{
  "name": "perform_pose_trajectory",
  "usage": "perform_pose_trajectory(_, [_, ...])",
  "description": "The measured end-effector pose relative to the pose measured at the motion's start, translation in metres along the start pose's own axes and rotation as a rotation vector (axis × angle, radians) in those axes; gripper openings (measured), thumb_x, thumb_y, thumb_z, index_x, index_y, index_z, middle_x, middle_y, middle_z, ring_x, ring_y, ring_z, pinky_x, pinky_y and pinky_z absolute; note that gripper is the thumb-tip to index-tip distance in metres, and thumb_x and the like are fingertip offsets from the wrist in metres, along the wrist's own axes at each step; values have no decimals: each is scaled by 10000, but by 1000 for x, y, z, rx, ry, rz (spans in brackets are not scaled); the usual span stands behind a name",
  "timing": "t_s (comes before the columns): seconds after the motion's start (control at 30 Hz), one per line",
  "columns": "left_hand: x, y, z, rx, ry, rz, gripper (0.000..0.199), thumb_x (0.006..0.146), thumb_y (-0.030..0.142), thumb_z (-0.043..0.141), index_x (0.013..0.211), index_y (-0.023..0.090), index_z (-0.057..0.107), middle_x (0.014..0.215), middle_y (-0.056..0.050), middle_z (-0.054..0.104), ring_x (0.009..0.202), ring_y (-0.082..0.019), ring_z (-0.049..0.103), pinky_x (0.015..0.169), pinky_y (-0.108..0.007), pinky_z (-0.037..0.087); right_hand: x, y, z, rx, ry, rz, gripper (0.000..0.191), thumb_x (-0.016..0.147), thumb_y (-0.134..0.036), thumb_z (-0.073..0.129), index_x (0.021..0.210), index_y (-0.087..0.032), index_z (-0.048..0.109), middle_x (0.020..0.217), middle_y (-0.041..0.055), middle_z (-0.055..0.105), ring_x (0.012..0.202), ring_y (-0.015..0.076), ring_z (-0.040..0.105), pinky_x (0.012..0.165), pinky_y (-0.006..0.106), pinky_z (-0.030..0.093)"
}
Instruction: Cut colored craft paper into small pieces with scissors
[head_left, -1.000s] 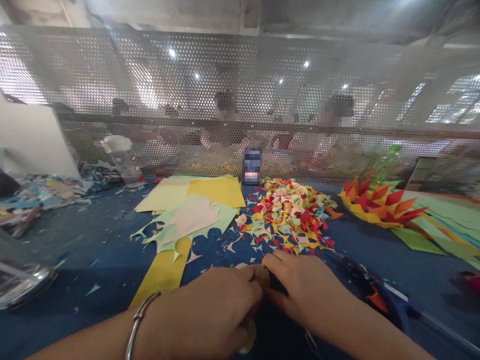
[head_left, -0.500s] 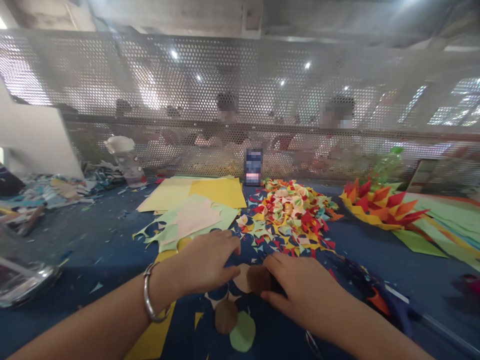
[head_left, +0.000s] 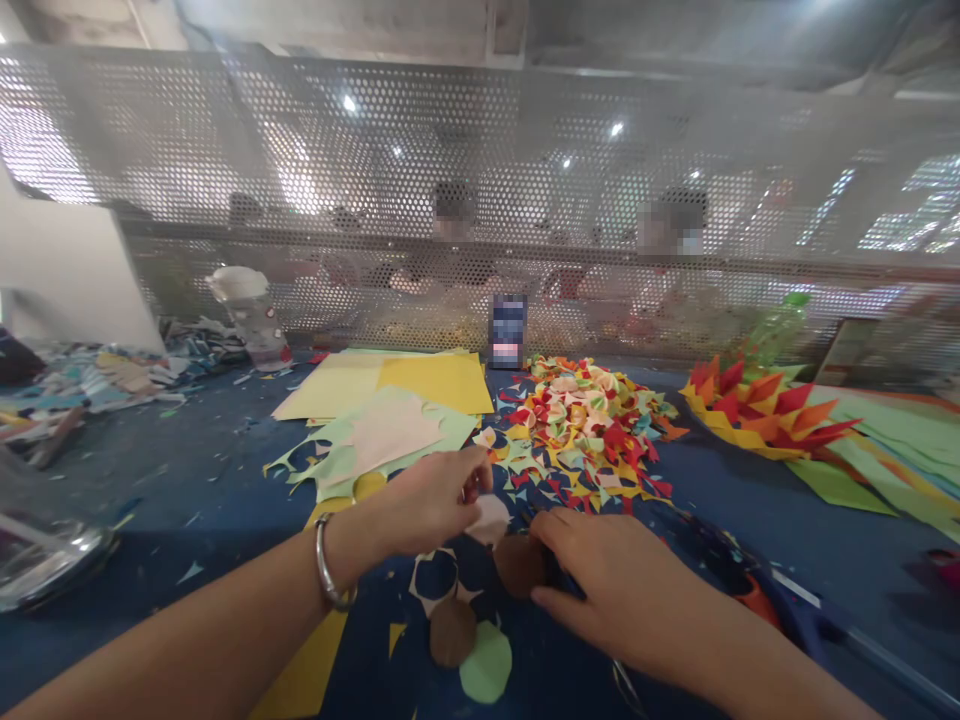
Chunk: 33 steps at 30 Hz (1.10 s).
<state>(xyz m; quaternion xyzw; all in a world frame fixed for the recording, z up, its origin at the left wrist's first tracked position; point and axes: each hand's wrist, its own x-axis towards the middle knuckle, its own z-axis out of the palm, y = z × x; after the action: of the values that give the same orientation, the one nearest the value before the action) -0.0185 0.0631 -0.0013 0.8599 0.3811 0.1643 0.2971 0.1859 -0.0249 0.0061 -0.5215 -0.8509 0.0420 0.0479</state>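
Note:
My left hand [head_left: 431,503], a silver bangle at its wrist, has curled fingers at the upper left edge of a pale pink paper disc [head_left: 489,520]; its thumb meets the disc. My right hand [head_left: 592,560] lies low with thumb and fingers apart, its fingertips at the right edge of a brown disc [head_left: 519,566]. The pink and brown discs touch or overlap slightly. Nearer me, another brown disc [head_left: 452,632] overlaps a light green disc [head_left: 486,662]. Pink cut scraps [head_left: 436,578] with a round hole lie just left of them.
Beyond my hands are green and pink cut sheets [head_left: 397,430], yellow sheets [head_left: 442,383] and a heap of colourful scraps [head_left: 592,410]. A phone [head_left: 508,332] stands behind. Right: a red-orange pointed paper piece [head_left: 765,420] and a dark blue tool [head_left: 795,600]. Left: a cup [head_left: 255,320].
My left hand has moved slightly right and its fingers have curled in. The pink disc now sits a little farther from me, and more of the holed pink scrap shows.

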Motion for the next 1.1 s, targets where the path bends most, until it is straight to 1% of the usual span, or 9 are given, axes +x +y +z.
perform_pose_trajectory(0.13, [8,-1,-3,-456,62,-158,330,714,243,586,1032,158,559,754,15,572,632,-145,589,601,-277,453,2,1,-2,46,48,8,145,798,-294,647,891,-192,603,823,30,660,694,215,625,550,299,377])
perform_pose_trajectory(0.3, [4,20,11,-979,149,-284,158,684,232,676,801,153,603,813,-14,646,730,-131,604,732,-279,478,2,1,-4,107,237,-40,205,878,-273,553,1070,-205,575,980,53,647,833,224,626,679,334,453])
perform_pose_trajectory(0.4, [-4,33,26,-1157,68,-321,155,721,263,675,748,162,561,736,-14,649,673,-123,607,693,-281,479,1,2,-3,93,283,-91,207,891,-219,520,1090,-199,574,1033,65,646,860,221,626,684,324,457])
perform_pose_trajectory(0.5, [-11,39,31,-1215,-23,-335,172,718,272,669,743,172,531,665,-3,632,596,-135,606,641,-305,490,2,1,-5,87,266,-125,140,906,-202,493,976,-198,614,899,44,648,716,178,609,586,281,420])
perform_pose_trajectory(0.57, [-13,40,29,-1181,-19,-349,170,722,271,661,718,170,524,636,10,610,558,-117,584,601,-276,473,2,1,-7,81,261,-156,164,916,-197,469,873,-187,627,791,35,624,641,161,575,532,267,379])
perform_pose_trajectory(0.67, [-14,40,24,-1055,-12,-330,186,750,308,655,703,160,552,646,14,599,565,-96,561,563,-229,433,3,2,-8,124,255,-176,223,937,-189,420,853,-184,626,766,33,602,636,151,556,533,265,366])
perform_pose_trajectory(0.77, [-12,38,25,-1032,-51,-310,222,759,367,665,755,161,581,676,8,622,591,-107,575,595,-248,449,2,4,-5,180,233,-148,209,937,-204,426,833,-193,607,770,21,588,647,143,548,564,264,379])
perform_pose_trajectory(0.9, [-9,35,33,-1162,25,-293,247,680,320,752,745,157,577,687,16,631,632,-113,597,675,-274,474,4,6,-2,221,222,-121,184,934,-213,447,828,-202,597,781,12,584,668,141,550,585,260,390])
perform_pose_trajectory(1.1, [-8,35,32,-1213,74,-322,183,655,241,745,740,147,612,674,4,658,611,-107,609,642,-247,478,8,4,-6,259,243,-114,179,922,-195,447,828,-195,598,788,19,584,682,144,550,593,261,401])
